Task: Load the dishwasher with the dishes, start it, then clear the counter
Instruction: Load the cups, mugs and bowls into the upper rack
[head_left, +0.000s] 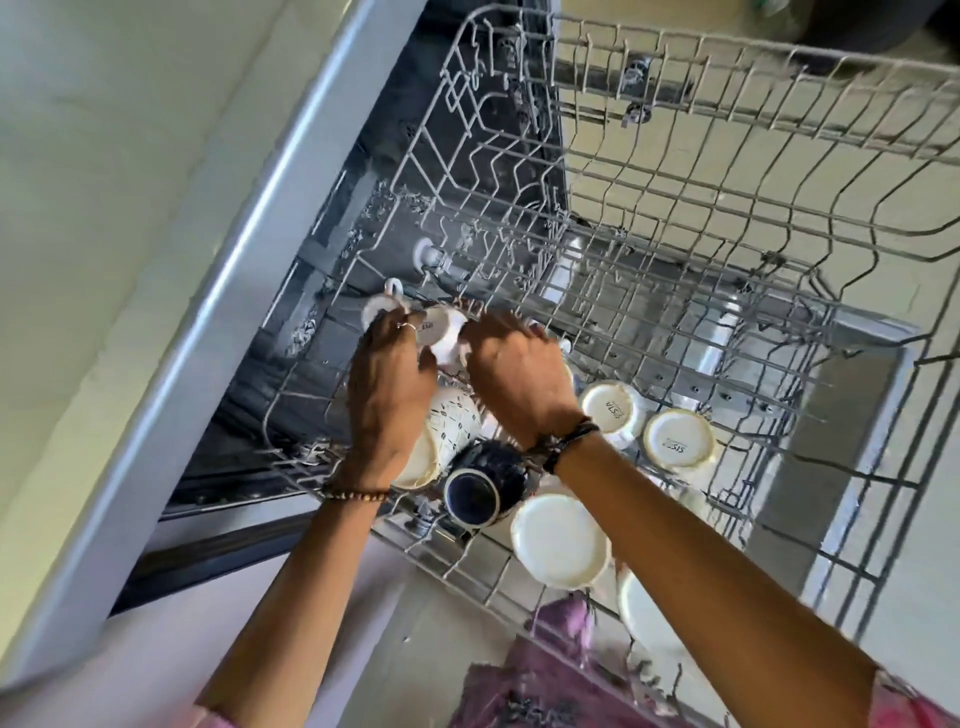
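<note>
The dishwasher's grey wire upper rack (727, 218) is pulled out, with the lower rack (857, 467) beneath it. Both my hands reach into the rack's far left corner. My left hand (387, 395) and my right hand (514, 374) together hold a small white cup (441, 332) lying on its side, bottom toward me. Another white cup (376, 306) sits just left of it. Below my hands lie a patterned white mug (452, 431) and a dark blue mug (483, 486). Upturned white cups (613, 408) (680, 439) stand to the right.
The white dishwasher front and counter edge (218, 291) run diagonally on the left. More white dishes (561, 540) (644, 613) sit at the rack's near edge. The open dishwasher door (831, 415) lies below the racks. Pink clothing (561, 670) shows at the bottom.
</note>
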